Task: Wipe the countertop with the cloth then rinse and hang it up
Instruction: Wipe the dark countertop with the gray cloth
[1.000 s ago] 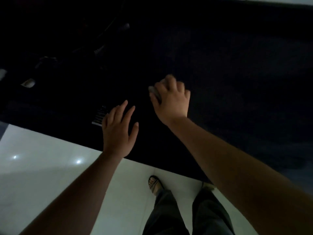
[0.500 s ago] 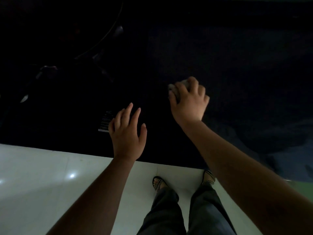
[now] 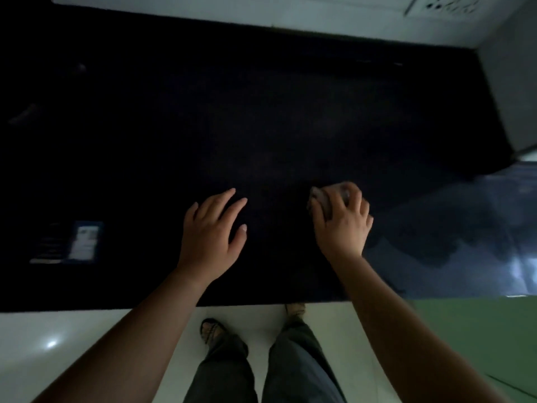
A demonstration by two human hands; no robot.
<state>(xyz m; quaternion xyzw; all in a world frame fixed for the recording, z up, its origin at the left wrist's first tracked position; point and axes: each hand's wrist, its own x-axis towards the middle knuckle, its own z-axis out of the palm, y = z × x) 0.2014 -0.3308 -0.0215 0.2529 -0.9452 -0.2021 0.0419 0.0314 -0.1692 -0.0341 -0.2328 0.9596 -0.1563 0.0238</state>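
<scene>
Left hand (image 3: 210,234) centre frame, fingers straight, palm down. Right hand (image 3: 341,225) centre-right, fingers curled gripping cloth (image 3: 325,197). Both forearms extended.

Likely a dim home kitchen: a long dark countertop (image 3: 261,126) fills the middle, a pale wall (image 3: 261,17) with a socket plate (image 3: 444,4) runs along the top, and glossy white floor tiles (image 3: 72,344) lie at the bottom.

The small grey cloth (image 3: 327,199) is bunched up in the right hand (image 3: 343,225). It sits on the flat black countertop (image 3: 261,112), near the front edge.
</scene>
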